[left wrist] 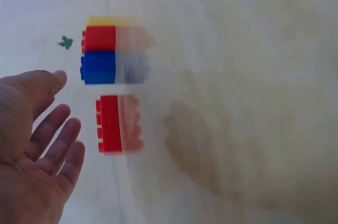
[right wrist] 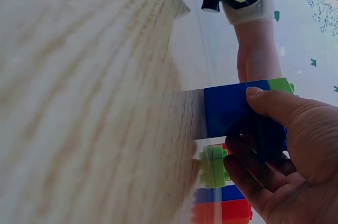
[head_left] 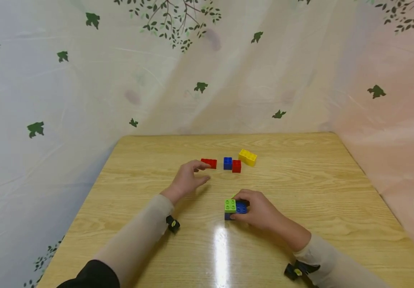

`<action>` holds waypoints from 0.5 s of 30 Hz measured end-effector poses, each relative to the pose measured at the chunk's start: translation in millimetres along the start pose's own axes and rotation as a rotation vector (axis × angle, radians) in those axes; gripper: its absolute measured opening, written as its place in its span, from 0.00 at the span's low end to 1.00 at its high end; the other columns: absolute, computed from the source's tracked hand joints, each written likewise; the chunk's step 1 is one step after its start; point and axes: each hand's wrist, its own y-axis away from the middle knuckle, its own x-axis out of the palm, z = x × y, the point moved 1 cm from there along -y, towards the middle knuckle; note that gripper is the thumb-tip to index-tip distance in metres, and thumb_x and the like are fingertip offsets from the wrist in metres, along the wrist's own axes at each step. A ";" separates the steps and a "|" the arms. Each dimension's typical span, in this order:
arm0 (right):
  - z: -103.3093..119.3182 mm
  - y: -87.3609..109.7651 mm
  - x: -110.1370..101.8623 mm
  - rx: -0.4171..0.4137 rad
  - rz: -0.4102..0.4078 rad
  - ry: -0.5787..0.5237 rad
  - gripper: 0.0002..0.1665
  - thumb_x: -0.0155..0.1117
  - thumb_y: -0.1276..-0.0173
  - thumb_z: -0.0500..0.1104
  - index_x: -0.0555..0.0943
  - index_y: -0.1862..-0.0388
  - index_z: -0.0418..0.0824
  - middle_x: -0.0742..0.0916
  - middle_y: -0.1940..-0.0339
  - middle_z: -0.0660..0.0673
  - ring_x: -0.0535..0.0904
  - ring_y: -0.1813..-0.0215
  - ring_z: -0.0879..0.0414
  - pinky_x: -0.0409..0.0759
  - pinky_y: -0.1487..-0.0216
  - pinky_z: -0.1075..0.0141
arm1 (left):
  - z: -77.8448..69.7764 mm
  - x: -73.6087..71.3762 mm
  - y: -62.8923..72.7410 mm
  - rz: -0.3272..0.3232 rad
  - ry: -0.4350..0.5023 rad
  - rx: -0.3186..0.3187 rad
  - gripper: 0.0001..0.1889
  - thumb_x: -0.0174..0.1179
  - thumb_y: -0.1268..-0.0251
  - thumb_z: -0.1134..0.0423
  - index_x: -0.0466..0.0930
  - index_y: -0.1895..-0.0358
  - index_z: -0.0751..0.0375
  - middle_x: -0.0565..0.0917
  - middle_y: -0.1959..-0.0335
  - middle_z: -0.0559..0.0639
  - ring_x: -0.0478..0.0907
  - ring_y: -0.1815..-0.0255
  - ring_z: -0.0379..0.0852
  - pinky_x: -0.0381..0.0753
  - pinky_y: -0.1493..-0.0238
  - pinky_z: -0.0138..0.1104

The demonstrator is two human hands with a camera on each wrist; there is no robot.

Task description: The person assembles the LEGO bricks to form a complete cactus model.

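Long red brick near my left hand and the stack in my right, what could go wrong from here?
The long red brick is not yet in your left hand, so a clumsy touch might push it away. The small blue brick and small red brick sit close by; a sideways brush could knock them. Your right hand grips the stack by its blue part, so a twist might loosen the light green brick on top.

We find the head view evenly and fairly brightly lit, with a white streak of glare (head_left: 221,256) on the table (head_left: 300,168) and soft shadows beside the arms (head_left: 135,232). Both wrist views look dimmer to us: bricks (left wrist: 111,123) mirror blurrily in the left, while near grain (right wrist: 79,102) smears in the right.
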 end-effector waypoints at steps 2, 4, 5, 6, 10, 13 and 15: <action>-0.5 -1.2 0.4 0.000 0.001 -0.001 0.22 0.84 0.40 0.51 0.86 0.49 0.53 0.84 0.55 0.59 0.80 0.55 0.58 0.83 0.50 0.63 | 2.9 -1.6 -7.7 -0.022 -0.025 -0.004 0.20 0.73 0.32 0.64 0.84 0.38 0.60 0.84 0.40 0.53 0.78 0.35 0.55 0.76 0.31 0.51; -0.7 -1.9 0.5 0.005 0.002 -0.004 0.22 0.84 0.40 0.52 0.86 0.49 0.53 0.84 0.55 0.60 0.80 0.54 0.58 0.83 0.49 0.61 | 5.8 -3.0 -15.6 -0.039 -0.054 -0.009 0.21 0.73 0.32 0.63 0.84 0.37 0.59 0.84 0.39 0.51 0.77 0.33 0.54 0.74 0.29 0.50; -1.1 -2.3 0.7 0.008 0.003 -0.007 0.22 0.84 0.40 0.52 0.86 0.48 0.54 0.84 0.55 0.60 0.80 0.54 0.58 0.83 0.48 0.61 | 6.9 -3.5 -19.8 -0.044 -0.065 -0.006 0.22 0.74 0.33 0.64 0.83 0.37 0.60 0.83 0.38 0.52 0.77 0.33 0.55 0.74 0.29 0.50; -1.3 -2.6 0.7 0.012 0.004 -0.010 0.22 0.84 0.40 0.52 0.86 0.48 0.54 0.84 0.55 0.60 0.80 0.54 0.58 0.83 0.48 0.60 | 8.4 -3.8 -23.9 -0.047 -0.081 -0.004 0.23 0.74 0.33 0.64 0.83 0.37 0.61 0.83 0.38 0.53 0.77 0.33 0.55 0.74 0.29 0.49; -0.4 -3.9 -0.1 0.018 0.005 -0.011 0.23 0.84 0.40 0.53 0.86 0.48 0.54 0.84 0.55 0.60 0.80 0.54 0.57 0.83 0.47 0.59 | 12.5 -4.3 -36.6 -0.031 -0.112 -0.031 0.25 0.76 0.35 0.63 0.83 0.36 0.61 0.83 0.37 0.54 0.77 0.33 0.56 0.73 0.28 0.49; 0.9 -4.8 -0.6 0.017 0.002 -0.006 0.23 0.84 0.40 0.53 0.86 0.48 0.54 0.84 0.55 0.60 0.80 0.54 0.58 0.82 0.47 0.59 | 14.8 -2.7 -42.4 -0.005 -0.113 -0.073 0.26 0.76 0.35 0.61 0.82 0.34 0.59 0.81 0.34 0.54 0.75 0.30 0.57 0.71 0.27 0.50; 1.3 -5.7 -0.6 0.018 0.002 -0.003 0.23 0.84 0.40 0.53 0.86 0.48 0.54 0.84 0.55 0.60 0.80 0.54 0.58 0.82 0.47 0.59 | 16.2 -1.0 -45.7 0.010 -0.115 -0.092 0.27 0.75 0.35 0.61 0.81 0.33 0.58 0.80 0.33 0.54 0.73 0.29 0.57 0.71 0.26 0.50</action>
